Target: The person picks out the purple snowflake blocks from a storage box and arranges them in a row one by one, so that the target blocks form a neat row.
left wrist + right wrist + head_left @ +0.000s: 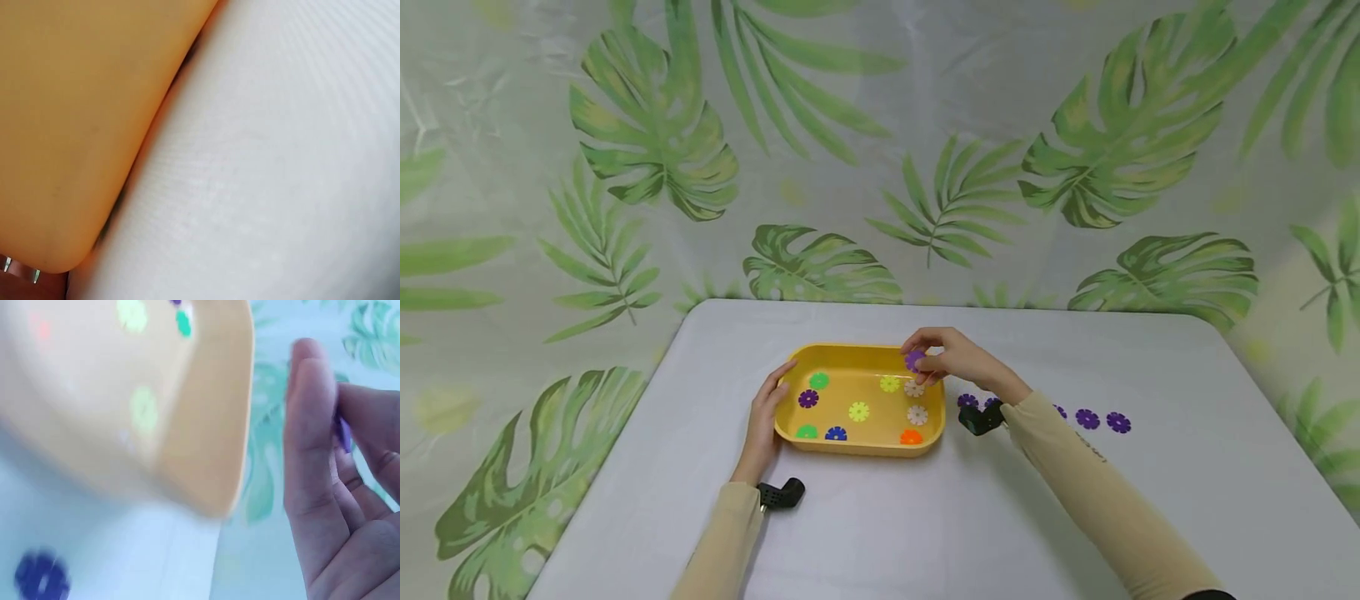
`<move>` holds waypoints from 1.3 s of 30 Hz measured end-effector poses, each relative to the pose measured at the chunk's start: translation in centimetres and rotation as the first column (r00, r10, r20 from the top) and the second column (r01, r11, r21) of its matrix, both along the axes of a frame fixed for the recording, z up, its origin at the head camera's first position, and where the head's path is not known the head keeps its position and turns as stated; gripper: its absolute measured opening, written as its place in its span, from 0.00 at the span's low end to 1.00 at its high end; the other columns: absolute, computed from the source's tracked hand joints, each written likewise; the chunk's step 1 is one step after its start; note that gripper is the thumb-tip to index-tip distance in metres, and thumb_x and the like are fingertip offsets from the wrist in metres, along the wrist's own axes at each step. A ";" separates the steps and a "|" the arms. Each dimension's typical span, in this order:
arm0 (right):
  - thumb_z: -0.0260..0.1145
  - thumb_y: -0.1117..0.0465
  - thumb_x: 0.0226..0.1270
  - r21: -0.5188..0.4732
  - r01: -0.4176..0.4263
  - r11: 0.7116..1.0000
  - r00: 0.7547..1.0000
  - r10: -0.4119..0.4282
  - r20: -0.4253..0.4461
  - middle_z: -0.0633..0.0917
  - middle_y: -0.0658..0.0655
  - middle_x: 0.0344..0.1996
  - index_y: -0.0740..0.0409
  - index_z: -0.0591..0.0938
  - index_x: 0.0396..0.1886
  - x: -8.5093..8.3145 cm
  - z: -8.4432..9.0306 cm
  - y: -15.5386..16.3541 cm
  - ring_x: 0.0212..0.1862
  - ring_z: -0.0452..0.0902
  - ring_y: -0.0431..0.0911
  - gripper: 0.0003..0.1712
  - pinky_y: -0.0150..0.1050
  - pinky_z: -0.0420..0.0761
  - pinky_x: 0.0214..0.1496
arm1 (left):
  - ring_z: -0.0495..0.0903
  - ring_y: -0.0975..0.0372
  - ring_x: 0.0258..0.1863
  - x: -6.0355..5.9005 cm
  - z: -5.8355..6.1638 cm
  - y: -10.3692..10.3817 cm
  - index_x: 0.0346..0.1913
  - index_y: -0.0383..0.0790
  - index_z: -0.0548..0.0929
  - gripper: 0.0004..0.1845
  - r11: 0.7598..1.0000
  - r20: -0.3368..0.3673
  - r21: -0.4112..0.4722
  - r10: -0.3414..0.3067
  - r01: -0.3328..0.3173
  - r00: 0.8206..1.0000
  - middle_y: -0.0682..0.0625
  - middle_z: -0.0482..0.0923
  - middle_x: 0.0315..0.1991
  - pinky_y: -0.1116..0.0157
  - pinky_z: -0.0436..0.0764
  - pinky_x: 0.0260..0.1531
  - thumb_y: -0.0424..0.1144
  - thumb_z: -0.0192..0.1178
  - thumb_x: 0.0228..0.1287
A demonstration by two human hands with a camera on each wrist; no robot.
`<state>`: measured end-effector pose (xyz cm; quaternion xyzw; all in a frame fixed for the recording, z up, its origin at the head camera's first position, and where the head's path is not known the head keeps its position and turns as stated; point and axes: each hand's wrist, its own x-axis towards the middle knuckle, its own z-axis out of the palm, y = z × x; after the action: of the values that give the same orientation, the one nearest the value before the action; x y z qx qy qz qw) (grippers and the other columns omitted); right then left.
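A yellow tray (842,357) stands on the table with several plastic snowflake discs in it. My left hand (765,417) grips the tray's left end, its thumb and fingertips at the rim. Over the tray's back right corner, my right hand (951,357) pinches a purple snowflake disc (913,360) between thumb and fingers. In the right wrist view, that purple disc (343,432) shows edge-on, partly hidden by the fingers. Inside the tray lie a dark purple disc (808,398), a blue disc (836,433), an orange disc (912,437), and green, yellow and white ones.
To the right of the tray, a row of purple discs (1087,418) lies on the white table (865,517), partly hidden by my right forearm. A leaf-patterned curtain (820,167) hangs behind the table. Each wrist carries a black camera.
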<state>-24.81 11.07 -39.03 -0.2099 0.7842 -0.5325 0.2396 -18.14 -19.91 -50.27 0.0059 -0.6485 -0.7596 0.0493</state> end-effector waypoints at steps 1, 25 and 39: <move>0.57 0.71 0.67 0.004 0.010 1.000 1.000 -0.010 -0.010 0.76 0.65 0.40 0.71 0.75 0.53 0.0 -0.1 0.9 0.35 0.80 0.64 0.16 0.56 0.82 0.43 | 0.56 0.66 0.69 0.0 0.0 0.0 0.68 0.45 0.69 0.21 1.000 0.001 -0.002 -0.002 0.002 1.000 0.56 0.60 0.70 0.68 0.56 0.68 0.38 0.41 0.76; 0.53 0.63 0.74 0.112 0.426 0.898 0.904 -0.415 -0.104 0.79 0.57 0.34 0.77 0.69 0.58 4.4 -7.0 24.4 0.30 0.77 0.45 0.22 0.38 0.82 0.32 | 0.54 0.65 0.70 0.5 0.3 -0.3 0.68 0.46 0.68 0.21 1.000 0.016 -0.029 -0.001 0.001 1.000 0.56 0.58 0.71 0.65 0.55 0.68 0.42 0.42 0.77; 0.48 0.67 0.72 0.312 0.533 0.786 0.846 -0.498 -0.189 0.82 0.58 0.30 0.81 0.73 0.53 7.0 -8.9 29.3 0.26 0.79 0.42 0.20 0.35 0.82 0.29 | 0.54 0.65 0.70 0.3 0.2 0.1 0.68 0.47 0.68 0.21 1.000 0.018 -0.023 -0.010 0.011 1.000 0.57 0.58 0.71 0.66 0.55 0.68 0.42 0.42 0.77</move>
<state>-17.81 40.37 -47.95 0.0334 0.9046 -0.4173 0.0803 -17.87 -19.80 -50.07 0.0087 -0.6577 -0.7522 0.0394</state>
